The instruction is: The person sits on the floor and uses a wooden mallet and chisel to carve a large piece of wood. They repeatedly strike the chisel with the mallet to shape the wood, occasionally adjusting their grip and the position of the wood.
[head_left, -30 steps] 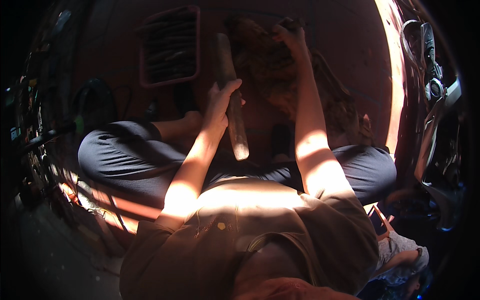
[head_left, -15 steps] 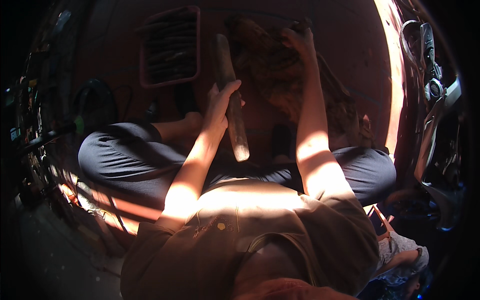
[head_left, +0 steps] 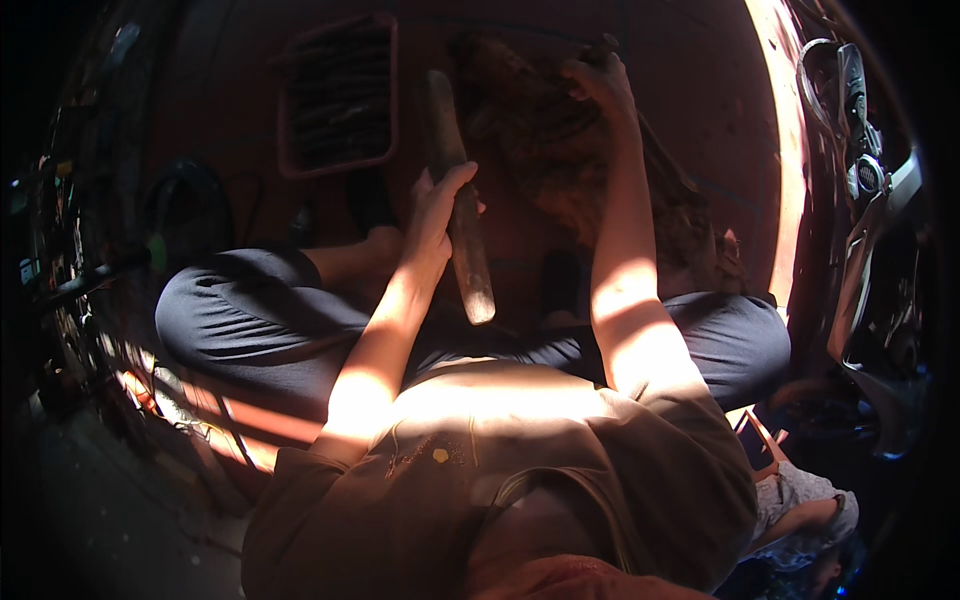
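Observation:
My left hand (head_left: pixel 437 212) is closed round the middle of a thick wooden stick (head_left: pixel 472 260), its near end pale and worn, the far end tilted a little to the left. Over the far side of a heap of brown, crumpled, dried-leaf-like material (head_left: pixel 550 165), my right hand (head_left: pixel 603 88) has its fingers curled inward. A small dark end shows just beyond those fingers; deep shade hides what it belongs to.
A pink plastic basket (head_left: pixel 283 130) with several dark, long, stick-like pieces stands at the far left on the reddish tiled floor (head_left: pixel 690 70). My crossed legs (head_left: pixel 260 315) flank the near side. Another person (head_left: pixel 805 515) sits at the lower right.
Both hands keep nearly the same places. The wooden stick has shifted very slightly to the left with my left hand.

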`<state>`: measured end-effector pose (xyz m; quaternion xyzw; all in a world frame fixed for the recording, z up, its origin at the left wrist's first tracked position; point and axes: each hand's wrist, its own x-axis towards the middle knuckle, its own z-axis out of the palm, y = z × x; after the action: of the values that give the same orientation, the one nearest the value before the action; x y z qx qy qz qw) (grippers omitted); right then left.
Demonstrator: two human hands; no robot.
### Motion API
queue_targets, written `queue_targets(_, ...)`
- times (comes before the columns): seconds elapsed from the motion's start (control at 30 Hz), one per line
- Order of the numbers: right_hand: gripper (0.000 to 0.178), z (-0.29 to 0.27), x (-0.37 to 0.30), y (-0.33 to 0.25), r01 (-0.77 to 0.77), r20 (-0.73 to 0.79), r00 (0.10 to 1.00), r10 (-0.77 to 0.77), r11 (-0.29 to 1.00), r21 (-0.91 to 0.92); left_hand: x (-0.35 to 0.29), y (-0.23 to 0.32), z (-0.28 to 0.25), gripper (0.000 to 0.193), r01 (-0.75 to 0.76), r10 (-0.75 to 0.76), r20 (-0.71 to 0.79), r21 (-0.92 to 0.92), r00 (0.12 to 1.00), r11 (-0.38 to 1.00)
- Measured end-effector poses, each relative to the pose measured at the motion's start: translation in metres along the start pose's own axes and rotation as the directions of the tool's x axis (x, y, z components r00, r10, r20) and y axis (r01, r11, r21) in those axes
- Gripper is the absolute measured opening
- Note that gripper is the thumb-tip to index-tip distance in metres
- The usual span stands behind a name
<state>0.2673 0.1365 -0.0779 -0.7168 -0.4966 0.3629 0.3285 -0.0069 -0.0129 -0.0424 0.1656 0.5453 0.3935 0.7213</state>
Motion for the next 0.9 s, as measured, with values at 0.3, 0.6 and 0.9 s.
queue_targets(0.3, 0.025, 0.029, 0.004, 0.018, 0.175, -0.042, 0.985, -0.17, 0.955, 0.239, 0.003, -0.003, 0.001, 0.033, 0.009, -0.009, 0.025, -0.001, 1.0, 1.0)
queue_targets(0.6, 0.025, 0.011, 0.002, 0.006, 0.034, -0.038, 0.999, -0.027, 0.981, 0.189, 0.003, -0.002, -0.001, 0.033, 0.001, -0.001, -0.021, -0.011, 1.0, 1.0)
queue_targets(0.9, 0.024, 0.013, 0.003, 0.0, 0.052, -0.017, 0.999, -0.051, 0.997, 0.056, 0.003, -0.004, 0.0, 0.033, 0.008, -0.008, 0.017, 0.004, 1.0, 1.0)
